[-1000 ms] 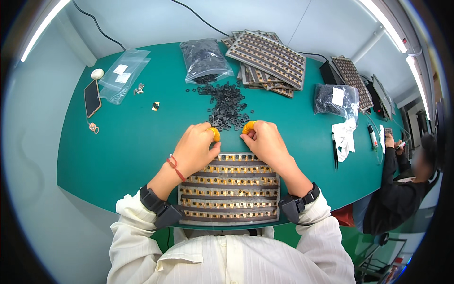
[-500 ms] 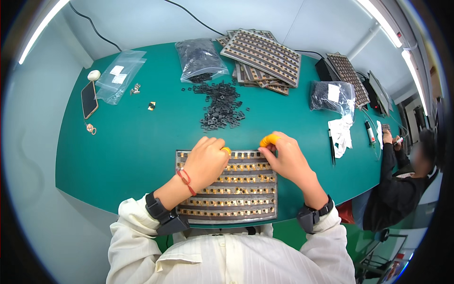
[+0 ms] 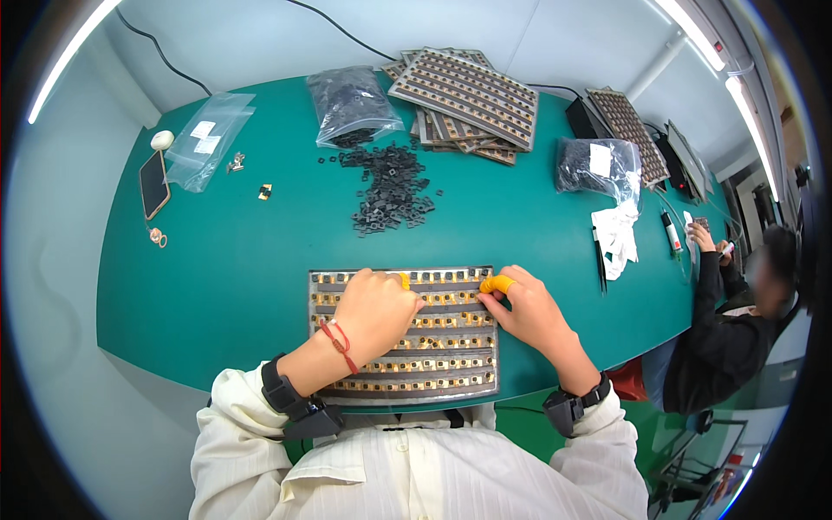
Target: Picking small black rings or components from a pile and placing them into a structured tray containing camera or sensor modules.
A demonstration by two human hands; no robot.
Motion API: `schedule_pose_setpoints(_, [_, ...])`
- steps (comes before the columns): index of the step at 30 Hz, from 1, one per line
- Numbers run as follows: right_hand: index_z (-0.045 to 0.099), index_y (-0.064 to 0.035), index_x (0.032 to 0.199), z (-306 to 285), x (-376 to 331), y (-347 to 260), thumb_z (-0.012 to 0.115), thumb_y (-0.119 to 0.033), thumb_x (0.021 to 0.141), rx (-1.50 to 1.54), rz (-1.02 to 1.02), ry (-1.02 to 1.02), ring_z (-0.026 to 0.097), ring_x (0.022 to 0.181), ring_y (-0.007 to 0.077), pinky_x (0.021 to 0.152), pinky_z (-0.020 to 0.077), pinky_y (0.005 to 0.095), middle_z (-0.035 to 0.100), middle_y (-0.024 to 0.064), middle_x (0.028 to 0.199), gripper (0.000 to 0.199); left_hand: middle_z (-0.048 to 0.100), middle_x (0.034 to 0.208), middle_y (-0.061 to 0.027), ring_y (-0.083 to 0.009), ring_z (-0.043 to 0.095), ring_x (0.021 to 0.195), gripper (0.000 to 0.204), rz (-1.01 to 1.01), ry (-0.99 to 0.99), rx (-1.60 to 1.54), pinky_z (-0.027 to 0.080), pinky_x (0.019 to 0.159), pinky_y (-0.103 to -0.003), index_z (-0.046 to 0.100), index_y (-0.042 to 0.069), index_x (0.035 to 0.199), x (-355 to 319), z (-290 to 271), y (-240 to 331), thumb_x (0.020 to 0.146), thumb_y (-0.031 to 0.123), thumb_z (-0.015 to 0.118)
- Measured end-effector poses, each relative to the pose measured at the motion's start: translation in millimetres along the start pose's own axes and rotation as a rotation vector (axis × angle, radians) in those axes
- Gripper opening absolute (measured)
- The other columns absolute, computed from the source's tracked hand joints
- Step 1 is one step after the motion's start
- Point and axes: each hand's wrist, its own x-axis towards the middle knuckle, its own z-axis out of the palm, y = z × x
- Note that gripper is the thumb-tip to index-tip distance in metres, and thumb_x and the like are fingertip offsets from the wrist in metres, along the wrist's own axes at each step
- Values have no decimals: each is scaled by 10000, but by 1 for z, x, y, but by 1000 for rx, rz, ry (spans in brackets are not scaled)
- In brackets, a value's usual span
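A flat rectangular tray (image 3: 407, 400) lies at the table's near edge, with several rows of small gold pieces topped by black squares. Over its left half is my left hand (image 3: 374, 314), fingers curled down and closed; whatever they pinch is hidden beneath. At the right end of the tray's second row from the far side, my right hand (image 3: 530, 314) has thumb and forefinger pressed together. Anything between them is too small to make out. Yellow finger covers show on both hands. Beyond the tray lies a heap of small black square frames (image 3: 390, 186).
Behind the heap stand a bag of black parts (image 3: 351, 104) and stacked trays (image 3: 468, 95). At left lie a phone (image 3: 155, 185) and flat clear bags (image 3: 208, 143). Another filled bag (image 3: 598, 165), white cloth (image 3: 616, 243) and tweezers (image 3: 600, 260) are at right, near a seated person (image 3: 719, 338).
Both hands have moved nearer to me on the tray, the right fingertips from the far row to the second row. The whole view has shifted slightly.
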Motion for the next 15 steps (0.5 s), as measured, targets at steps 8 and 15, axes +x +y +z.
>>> schedule_pose_setpoints(8, [662,-35,699,-3,-10,-26,719,-269,862,-187,77,-47,557,517,327,507,468,427,530,102,568,291,642,750,-164,-334,636,684,283,18,103,-304,508,661,-421,711,-24,831,-2,-18,-38,883,252,675])
schedule_pose_setpoints(15, [681,22,704,-27,16,-26,719,-260,859,-116,215,-335,597,528,383,547,498,446,613,203,605,323,692,800,-133,-268,676,717,343,-488,283,-314,533,652,-372,722,-30,902,8,-18,-78,782,281,803])
